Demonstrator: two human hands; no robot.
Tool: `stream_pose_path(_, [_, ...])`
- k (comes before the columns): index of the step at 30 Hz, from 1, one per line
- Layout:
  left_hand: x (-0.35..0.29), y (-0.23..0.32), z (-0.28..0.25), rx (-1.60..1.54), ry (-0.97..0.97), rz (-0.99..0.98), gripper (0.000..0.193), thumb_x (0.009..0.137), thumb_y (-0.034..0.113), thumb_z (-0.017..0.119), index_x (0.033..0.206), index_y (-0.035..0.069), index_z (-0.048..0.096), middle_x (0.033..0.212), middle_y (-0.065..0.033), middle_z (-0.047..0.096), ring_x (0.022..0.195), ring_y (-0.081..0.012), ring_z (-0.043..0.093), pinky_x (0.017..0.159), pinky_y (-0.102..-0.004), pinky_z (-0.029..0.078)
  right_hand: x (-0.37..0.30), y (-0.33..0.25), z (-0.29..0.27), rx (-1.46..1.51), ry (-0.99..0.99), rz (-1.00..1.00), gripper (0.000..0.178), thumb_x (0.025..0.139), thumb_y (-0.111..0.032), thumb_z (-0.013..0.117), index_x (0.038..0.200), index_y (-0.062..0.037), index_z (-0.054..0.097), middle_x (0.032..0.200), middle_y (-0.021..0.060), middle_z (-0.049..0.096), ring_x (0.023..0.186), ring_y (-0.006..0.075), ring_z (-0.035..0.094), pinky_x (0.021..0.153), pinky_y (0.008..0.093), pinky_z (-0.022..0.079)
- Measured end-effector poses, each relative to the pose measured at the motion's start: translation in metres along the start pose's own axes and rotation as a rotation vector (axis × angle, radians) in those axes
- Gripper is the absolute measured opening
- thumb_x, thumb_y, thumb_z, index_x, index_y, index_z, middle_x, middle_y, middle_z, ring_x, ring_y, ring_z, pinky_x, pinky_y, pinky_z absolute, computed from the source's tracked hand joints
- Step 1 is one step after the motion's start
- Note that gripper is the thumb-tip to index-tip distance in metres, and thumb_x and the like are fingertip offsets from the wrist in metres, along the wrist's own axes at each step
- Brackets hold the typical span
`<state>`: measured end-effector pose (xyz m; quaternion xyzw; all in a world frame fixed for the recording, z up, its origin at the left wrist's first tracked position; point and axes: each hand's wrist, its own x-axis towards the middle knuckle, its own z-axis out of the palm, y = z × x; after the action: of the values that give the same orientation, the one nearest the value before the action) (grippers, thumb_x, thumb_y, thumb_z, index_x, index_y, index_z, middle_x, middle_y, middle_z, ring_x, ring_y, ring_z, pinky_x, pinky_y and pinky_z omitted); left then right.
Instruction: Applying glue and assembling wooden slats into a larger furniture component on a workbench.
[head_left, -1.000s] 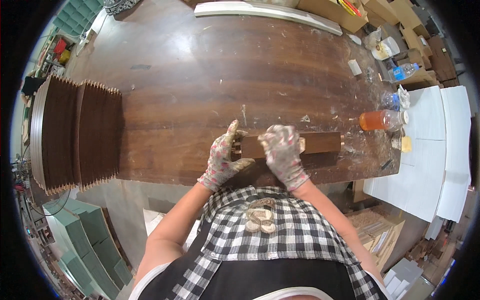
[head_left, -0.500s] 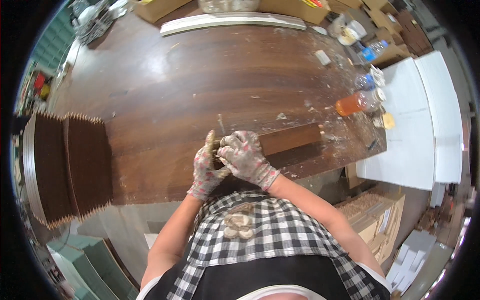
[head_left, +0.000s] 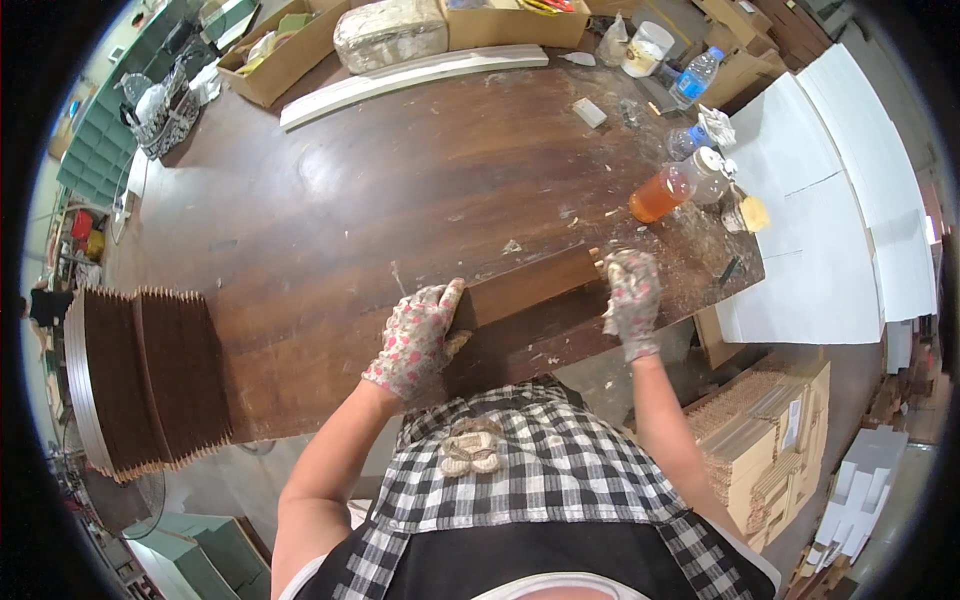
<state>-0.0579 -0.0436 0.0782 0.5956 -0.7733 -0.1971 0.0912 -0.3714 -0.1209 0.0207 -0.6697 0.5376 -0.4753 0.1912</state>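
Your left hand [head_left: 415,335], closed, holds one board [head_left: 530,287] near the bench's [head_left: 420,180] front edge, hiding one end; your right hand [head_left: 632,295] (blurred, grip unclear) is by the other. Two stacks [head_left: 178,365] line the left edge.

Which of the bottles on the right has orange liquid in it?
The bottle closest to the right gloved hand: the orange-filled bottle. The blue-labelled bottle and small blue-topped bottle, both farther off, show no orange.
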Motion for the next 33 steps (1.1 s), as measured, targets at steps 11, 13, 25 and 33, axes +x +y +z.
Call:
stream_pose_path(11, [-0.017,0.017,0.028,0.257,0.214,0.080,0.062,0.075,0.023,0.074,0.133,0.021,0.052,0.141,-0.0112,0.043,0.132,-0.0340,0.036,0.107,-0.0531,0.030,-0.032,0.033,-0.029,0.144,0.146,0.200,0.013,0.085,0.002,0.061,0.097,-0.0011,0.067,0.098,0.0071,0.060,0.093,0.0173,0.061,0.081,0.0301,0.051])
stream_pose_path(13, [-0.019,0.014,0.029,0.204,0.215,0.019,0.069,0.073,0.023,0.075,0.136,0.017,0.048,0.141,-0.0120,0.043,0.131,-0.0336,0.038,0.107,-0.0523,0.030,-0.029,0.021,-0.031,0.132,0.149,0.225,0.013,0.087,0.003,0.059,0.098,-0.0025,0.063,0.101,0.0075,0.061,0.094,0.0185,0.060,0.086,0.0319,0.050])
stream_pose_path(25, [-0.020,-0.014,0.044,-0.090,0.310,-0.010,0.089,0.068,0.016,0.079,0.143,0.000,0.034,0.130,-0.0162,0.054,0.121,-0.0306,0.050,0.104,-0.0458,0.034,-0.021,-0.067,0.112,-0.371,-0.300,-0.383,0.009,0.083,-0.023,0.060,0.087,-0.0169,0.065,0.102,0.0034,0.059,0.103,0.0239,0.050,0.092,0.0410,0.037])
stream_pose_path(33, [-0.016,-0.015,0.044,-0.027,0.330,0.027,0.095,0.063,0.020,0.082,0.143,0.000,0.034,0.127,-0.0152,0.056,0.122,-0.0309,0.050,0.105,-0.0455,0.033,0.060,0.021,0.007,-0.271,-0.024,0.010,0.011,0.087,-0.013,0.063,0.084,-0.0029,0.059,0.087,0.0129,0.058,0.082,0.0305,0.057,0.076,0.0419,0.044])
